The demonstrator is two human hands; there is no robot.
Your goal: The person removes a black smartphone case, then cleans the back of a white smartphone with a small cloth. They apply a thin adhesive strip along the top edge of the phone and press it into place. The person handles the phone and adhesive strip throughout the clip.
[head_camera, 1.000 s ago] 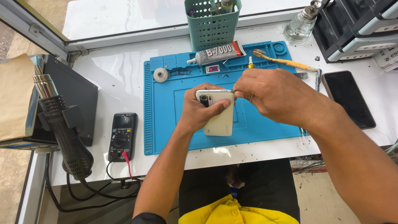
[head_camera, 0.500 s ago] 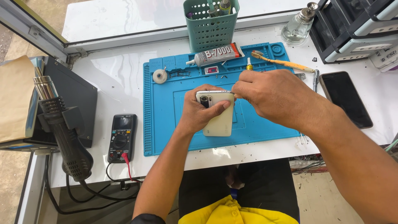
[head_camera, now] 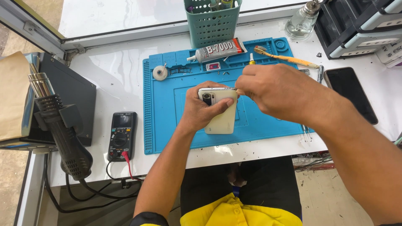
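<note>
Right hand [head_camera: 276, 90] shifted slightly left, pinching thin tool at phone [head_camera: 220, 113] top edge; left hand [head_camera: 205, 111] grips phone mid-mat [head_camera: 167, 125].

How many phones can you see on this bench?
2. A white phone is held by the left hand over the blue mat. A black phone lies screen-up on the table's right side. Others may be hidden.

**Bare Forearms, Yellow Shirt**

The person's left hand [head_camera: 205, 111] and right hand [head_camera: 276, 90] were bare, with no gloves, rings or watch visible. Both forearms were uncovered. A dark sleeve cuff edge showed at the left elbow. A bright yellow shirt [head_camera: 238, 213] covered the torso above dark trousers [head_camera: 268, 184]
</note>
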